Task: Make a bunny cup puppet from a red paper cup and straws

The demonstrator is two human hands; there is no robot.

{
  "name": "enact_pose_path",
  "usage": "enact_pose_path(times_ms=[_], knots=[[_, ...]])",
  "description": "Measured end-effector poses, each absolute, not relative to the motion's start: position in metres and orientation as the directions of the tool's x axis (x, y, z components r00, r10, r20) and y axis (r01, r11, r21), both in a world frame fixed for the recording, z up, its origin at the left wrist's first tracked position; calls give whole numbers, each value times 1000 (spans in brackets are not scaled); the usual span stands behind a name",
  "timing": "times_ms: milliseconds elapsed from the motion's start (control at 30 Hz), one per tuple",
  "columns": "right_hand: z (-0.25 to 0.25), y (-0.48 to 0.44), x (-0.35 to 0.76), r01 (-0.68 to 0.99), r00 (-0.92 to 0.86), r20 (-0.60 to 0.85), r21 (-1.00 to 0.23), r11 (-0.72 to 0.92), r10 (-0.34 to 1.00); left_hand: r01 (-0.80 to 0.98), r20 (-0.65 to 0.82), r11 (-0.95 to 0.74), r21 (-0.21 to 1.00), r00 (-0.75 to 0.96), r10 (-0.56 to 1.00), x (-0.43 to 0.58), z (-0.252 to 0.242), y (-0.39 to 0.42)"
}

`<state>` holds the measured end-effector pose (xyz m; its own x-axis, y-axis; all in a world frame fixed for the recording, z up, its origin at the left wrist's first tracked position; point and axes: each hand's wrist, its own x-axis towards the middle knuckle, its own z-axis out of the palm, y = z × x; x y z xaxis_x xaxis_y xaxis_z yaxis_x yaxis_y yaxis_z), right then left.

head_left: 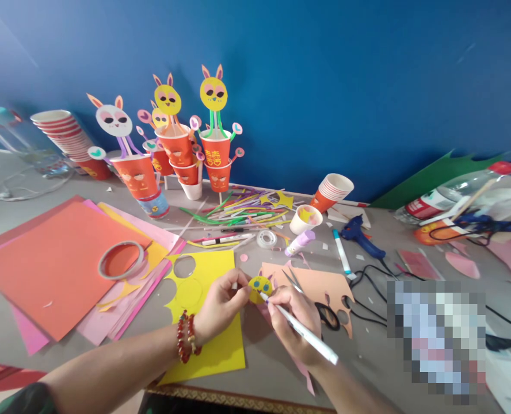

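My left hand [225, 298] pinches the left edge of a small round yellow paper face [260, 284] with blue eyes and pink ears. In my right hand [296, 316] is a white marker pen [309, 334], its tip on or close to the lower part of the face. A yellow paper sheet [221, 351] with round cut-outs lies under my left wrist. Beside my right hand, scissors [328, 316] rest partly hidden on a peach paper sheet [320, 277].
Decorated paper cups with bunny faces [134, 178] stand at the back left. Coloured paper [57, 259] and a tape roll [102, 267] lie on the left. Behind my hands are pipe cleaners [238, 215] and a glue stick [299, 243]. A blue glue gun [363, 238] with black cables lies right.
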<state>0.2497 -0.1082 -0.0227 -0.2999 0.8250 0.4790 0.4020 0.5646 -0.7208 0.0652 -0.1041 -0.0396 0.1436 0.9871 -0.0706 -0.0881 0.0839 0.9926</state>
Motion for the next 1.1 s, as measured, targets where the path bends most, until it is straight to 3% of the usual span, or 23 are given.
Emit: enact_pose_path(times_ms=[1100], knots=[[-19, -109, 251, 396, -250, 524, -712, 580, 814, -126, -54, 74, 989, 153, 987, 65, -41, -104]])
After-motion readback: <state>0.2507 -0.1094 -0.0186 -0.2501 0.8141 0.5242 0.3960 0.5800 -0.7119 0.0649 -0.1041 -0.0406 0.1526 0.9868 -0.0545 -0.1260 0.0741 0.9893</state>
